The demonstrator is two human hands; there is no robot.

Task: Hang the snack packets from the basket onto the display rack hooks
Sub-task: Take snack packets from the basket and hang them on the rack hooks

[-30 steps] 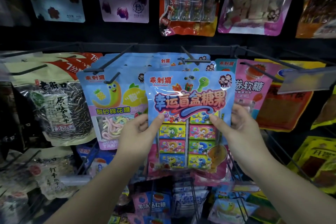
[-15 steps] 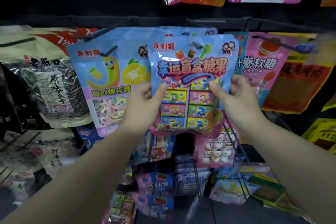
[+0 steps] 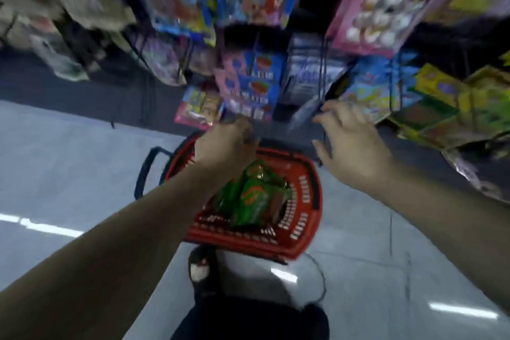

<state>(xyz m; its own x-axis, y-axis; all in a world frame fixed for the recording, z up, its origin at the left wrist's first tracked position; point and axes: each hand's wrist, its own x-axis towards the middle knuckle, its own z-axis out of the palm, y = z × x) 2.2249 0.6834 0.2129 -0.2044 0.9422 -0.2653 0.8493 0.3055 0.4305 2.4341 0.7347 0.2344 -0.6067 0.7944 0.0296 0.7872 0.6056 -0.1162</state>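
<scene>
A red plastic basket [image 3: 311,201] stands on the grey floor below the display rack. Several green snack packets [image 3: 254,196] lie in it. My left hand [image 3: 220,149] hovers over the basket's far end, back of the hand up, fingers loosely bent downward and holding nothing. My right hand [image 3: 350,143] is in the air to the right of the basket's far corner, fingers spread and empty. The whole view is motion-blurred. The blue candy packet from before is no longer in my hands.
Hanging packets fill the rack's lower rows: blue ones [image 3: 256,77] just beyond the basket, a pink one [image 3: 386,0] upper right, yellow ones [image 3: 441,91] at right. The basket's black handle [image 3: 143,174] sticks out left. My shoe [image 3: 201,270] is just behind the basket.
Both hands have let go of the blue candy packet on the rack and dropped toward the basket. The view swung down from the hooks to the floor.
</scene>
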